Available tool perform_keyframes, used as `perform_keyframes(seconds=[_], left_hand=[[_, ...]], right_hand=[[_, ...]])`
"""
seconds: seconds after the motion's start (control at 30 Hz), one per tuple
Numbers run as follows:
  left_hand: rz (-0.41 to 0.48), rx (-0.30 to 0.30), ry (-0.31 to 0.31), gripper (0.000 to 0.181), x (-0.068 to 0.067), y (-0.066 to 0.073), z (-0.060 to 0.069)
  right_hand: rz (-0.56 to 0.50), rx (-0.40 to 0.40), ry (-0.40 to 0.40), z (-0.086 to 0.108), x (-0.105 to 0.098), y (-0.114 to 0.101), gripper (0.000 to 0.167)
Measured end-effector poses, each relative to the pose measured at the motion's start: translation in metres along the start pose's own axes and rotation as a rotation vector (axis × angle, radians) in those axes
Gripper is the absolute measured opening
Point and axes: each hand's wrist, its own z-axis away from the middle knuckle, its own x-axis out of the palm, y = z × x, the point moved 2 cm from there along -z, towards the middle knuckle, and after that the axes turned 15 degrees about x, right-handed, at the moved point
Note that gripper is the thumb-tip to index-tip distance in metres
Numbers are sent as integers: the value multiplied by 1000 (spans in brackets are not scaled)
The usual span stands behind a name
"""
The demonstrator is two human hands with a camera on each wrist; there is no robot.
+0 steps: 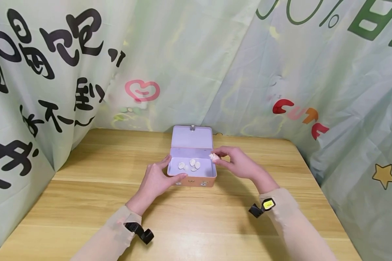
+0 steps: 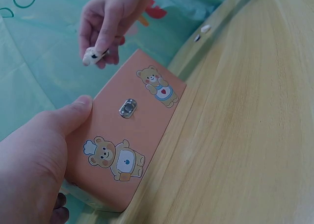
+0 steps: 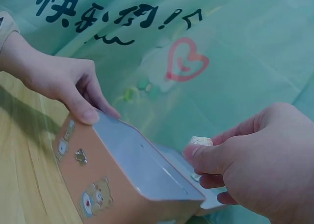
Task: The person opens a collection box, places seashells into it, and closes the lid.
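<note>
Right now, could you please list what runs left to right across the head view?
Black lettering, left hand, open orange-and-lilac rectangular box, whitish shell-like piece, right hand, multicoloured "CUTE" lettering, yellow printed star.

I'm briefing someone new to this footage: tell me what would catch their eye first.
Probably first, the open box, lilac inside and orange outside, near the back of the table, with small white pieces lying in it. Next, the pale shell that the right hand pinches by the box's right edge. Then the big black lettering on the left of the curtain behind.
</note>
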Motion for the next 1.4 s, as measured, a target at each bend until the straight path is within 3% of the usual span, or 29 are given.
perform_keyframes(seconds=[0.83,1.4], left_hand=[[-14,16,18,101,1,-4,0],[-19,25,30,102,1,-2,0]], right_hand=[[27,-66,-140,-42,51,-7,19],[181,-21,-195,-47,58,-6,17]])
